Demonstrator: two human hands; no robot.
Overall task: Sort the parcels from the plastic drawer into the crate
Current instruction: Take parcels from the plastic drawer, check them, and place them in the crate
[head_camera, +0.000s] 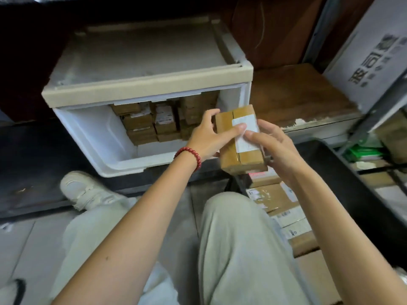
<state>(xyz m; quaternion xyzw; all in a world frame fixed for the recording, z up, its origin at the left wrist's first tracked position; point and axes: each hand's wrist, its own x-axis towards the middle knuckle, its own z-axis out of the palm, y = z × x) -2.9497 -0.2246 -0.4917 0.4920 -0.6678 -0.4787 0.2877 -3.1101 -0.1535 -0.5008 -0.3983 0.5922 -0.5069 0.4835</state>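
A brown cardboard parcel (pixel 229 155) with a white label and clear tape is held in front of the open white plastic drawer (pixel 88 137). My left hand (pixel 209 137), with a red bead bracelet on its wrist, grips the parcel's left side, thumb on the label. My right hand (pixel 277 150) holds its right side, with the thumb on the label too. Several more brown parcels (pixel 154 124) are stacked at the back of the drawer. Beside my right knee lie several labelled parcels (pixel 277 201); whether they sit in a crate is hidden.
The drawer unit has a beige frame (pixel 145 86) and stands on a low dark ledge. A wooden shelf board (pixel 301 95) runs to its right, with a large white printed carton (pixel 372 53) above it. A metal rack (pixel 378 119) with goods stands at right. My legs and a white shoe (pixel 86 190) fill the floor.
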